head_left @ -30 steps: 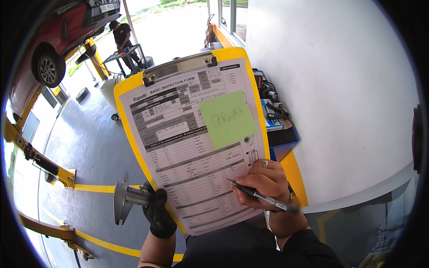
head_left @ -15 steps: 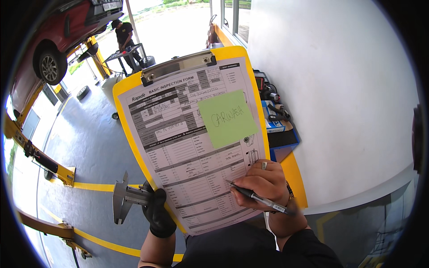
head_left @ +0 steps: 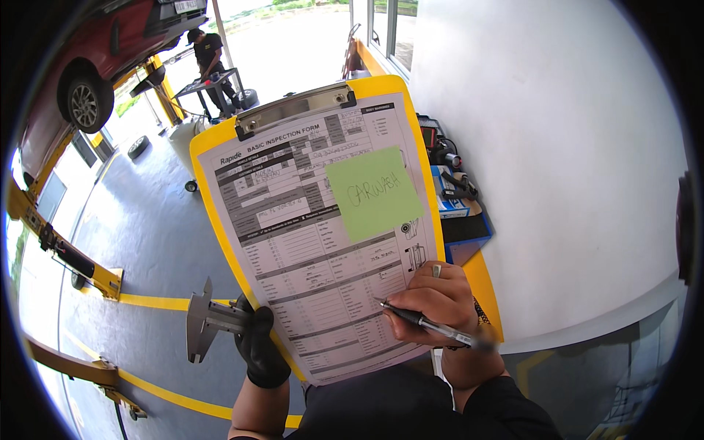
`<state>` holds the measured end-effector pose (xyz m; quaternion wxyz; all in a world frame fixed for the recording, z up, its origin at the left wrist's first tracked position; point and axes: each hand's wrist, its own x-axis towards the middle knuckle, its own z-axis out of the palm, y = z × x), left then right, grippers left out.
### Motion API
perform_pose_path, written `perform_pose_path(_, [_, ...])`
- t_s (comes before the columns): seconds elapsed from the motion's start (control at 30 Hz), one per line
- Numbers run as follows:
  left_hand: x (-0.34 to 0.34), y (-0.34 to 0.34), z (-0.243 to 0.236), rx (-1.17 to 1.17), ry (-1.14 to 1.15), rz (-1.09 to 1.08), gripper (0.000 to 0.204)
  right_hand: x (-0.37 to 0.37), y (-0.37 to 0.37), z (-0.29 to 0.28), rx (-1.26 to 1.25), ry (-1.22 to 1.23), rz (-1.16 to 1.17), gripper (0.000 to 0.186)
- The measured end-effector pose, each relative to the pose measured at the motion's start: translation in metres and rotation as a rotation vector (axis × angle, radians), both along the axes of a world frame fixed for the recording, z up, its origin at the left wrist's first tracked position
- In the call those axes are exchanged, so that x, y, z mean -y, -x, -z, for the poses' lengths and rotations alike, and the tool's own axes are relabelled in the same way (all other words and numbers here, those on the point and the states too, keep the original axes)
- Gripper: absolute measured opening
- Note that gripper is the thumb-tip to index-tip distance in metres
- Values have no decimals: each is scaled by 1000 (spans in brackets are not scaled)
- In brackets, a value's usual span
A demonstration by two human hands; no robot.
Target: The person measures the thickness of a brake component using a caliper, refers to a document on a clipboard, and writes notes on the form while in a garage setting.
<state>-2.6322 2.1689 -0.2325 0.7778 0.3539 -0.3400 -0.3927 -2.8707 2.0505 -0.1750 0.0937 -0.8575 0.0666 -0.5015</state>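
A yellow clipboard [head_left: 209, 172] with a metal clip [head_left: 293, 110] fills the middle, holding a printed form [head_left: 323, 293]. Stuck on the form is a green sticky note [head_left: 374, 194] with handwriting. My left hand [head_left: 264, 348], in a black glove, grips the clipboard's lower left edge and also holds a metal caliper [head_left: 209, 320] that juts out to the left; its fingers behind the board are hidden. Bare and wearing a ring, my right hand [head_left: 436, 304] pinches a black and clear pen [head_left: 425, 323], its tip at the lower right of the form.
At the upper left a red car [head_left: 103, 44] is raised on a yellow lift [head_left: 66, 257]. Beyond it a person [head_left: 207, 59] in dark clothes stands at a tool cart [head_left: 209, 84]. Right of the clipboard, a blue-edged bench [head_left: 469, 231] bears tools and boxes beside a white wall [head_left: 557, 161].
The pen and my right hand have shifted slightly to the right on the form. My left hand still holds the clipboard and caliper. The background has moved a little in view.
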Motion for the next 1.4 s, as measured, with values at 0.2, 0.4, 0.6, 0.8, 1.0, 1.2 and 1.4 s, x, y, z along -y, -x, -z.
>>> perform_pose_path(0.2, [-3,0,2,-13,-9,-12,44,-1,-2,-1,1,11,18,17])
perform_pose_path(0.4, [-4,3,-1,-40,-14,-12,44,-3,0,-1,-34,1,17,19])
perform_pose_path(0.6, [-7,1,3,-62,-40,0,42,-1,-3,4,-34,6,17,19])
perform_pose_path(0.8, [-8,1,4,-38,-49,2,42,1,-4,8,-49,6,20,19])
perform_pose_path(1.0, [-9,3,0,-40,-63,-6,42,4,-8,13,-33,-12,-6,18])
perform_pose_path(1.2, [-9,-1,10,-57,-60,-5,40,8,-10,20,-14,-30,-21,18])
perform_pose_path(1.4, [-8,1,17,-4,-44,-55,40,17,-11,29,2,-34,-73,19])
